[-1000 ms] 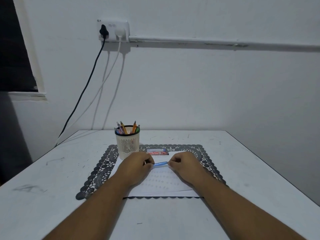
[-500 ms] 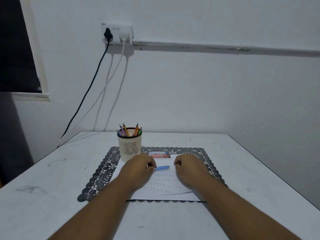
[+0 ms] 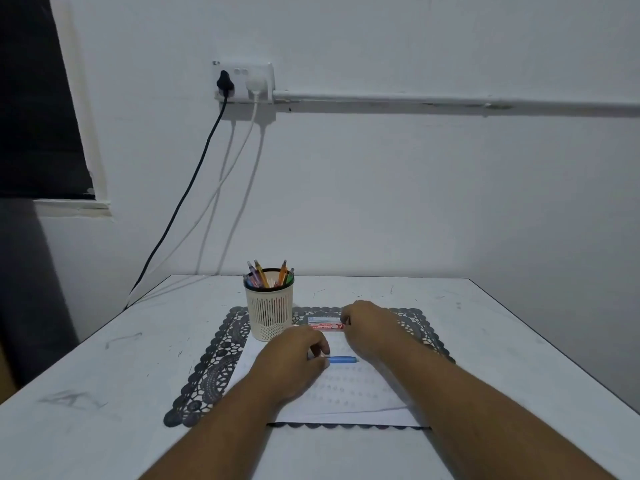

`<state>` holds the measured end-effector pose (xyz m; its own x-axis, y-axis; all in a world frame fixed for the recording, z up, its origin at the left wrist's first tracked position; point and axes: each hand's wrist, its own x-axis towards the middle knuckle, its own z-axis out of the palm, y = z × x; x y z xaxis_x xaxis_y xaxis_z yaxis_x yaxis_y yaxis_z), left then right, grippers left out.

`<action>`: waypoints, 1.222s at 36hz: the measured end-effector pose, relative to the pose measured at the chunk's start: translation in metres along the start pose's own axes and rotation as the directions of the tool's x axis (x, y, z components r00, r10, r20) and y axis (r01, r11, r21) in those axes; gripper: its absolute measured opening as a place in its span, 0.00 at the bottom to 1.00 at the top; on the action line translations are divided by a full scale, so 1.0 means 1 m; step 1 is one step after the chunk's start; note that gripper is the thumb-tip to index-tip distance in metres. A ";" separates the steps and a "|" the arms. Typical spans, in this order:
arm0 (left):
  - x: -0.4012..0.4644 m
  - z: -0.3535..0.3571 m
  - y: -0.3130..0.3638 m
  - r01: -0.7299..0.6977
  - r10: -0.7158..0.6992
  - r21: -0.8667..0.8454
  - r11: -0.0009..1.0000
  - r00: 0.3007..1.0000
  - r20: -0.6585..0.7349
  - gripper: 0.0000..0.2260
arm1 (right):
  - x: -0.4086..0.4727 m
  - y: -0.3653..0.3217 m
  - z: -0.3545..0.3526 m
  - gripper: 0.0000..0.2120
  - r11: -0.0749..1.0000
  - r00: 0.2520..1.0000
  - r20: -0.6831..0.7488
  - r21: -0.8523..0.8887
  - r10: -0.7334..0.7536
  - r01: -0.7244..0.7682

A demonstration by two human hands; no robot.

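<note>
A blue pen lies across a white sheet of paper on a black lace placemat. My left hand pinches the pen's left end with curled fingers. My right hand has reached to the far edge of the sheet, where its fingertips touch the right end of a small red and white box. Whether the fingers grip the box is hidden by the back of the hand.
A cream slotted pen cup holding several coloured pens stands on the mat just left of the box. The white table butts against the wall. Two cables hang from a wall socket to the table's far left corner.
My right hand let go of the pen's right end and moved forward to the red and white box. My left hand kept hold of the pen.
</note>
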<state>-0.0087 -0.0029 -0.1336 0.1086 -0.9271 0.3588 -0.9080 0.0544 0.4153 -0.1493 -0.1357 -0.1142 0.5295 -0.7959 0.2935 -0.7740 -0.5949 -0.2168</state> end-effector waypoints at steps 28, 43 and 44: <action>-0.001 0.002 0.003 -0.006 -0.002 -0.052 0.999 0.988 -0.152 0.02 | 0.034 0.004 0.001 0.03 0.912 0.998 0.053 0.407 0.033 -0.052; 0.001 -0.005 0.010 -0.098 0.164 0.233 0.967 0.945 -0.282 0.05 | -0.045 0.000 0.002 0.03 0.244 0.996 0.055 0.969 -0.073 -0.036; 0.000 -0.005 0.011 -0.096 0.163 0.234 0.968 0.945 -0.285 0.04 | -0.045 0.001 0.001 0.03 0.200 0.997 0.052 0.979 -0.058 -0.040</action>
<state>-0.0167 -0.0004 -0.1245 0.0699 -0.7615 0.6444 -0.9836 0.0552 0.1719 -0.1732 -0.1005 -0.1286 0.5909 -0.7649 0.2563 0.1636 -0.1975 -0.9666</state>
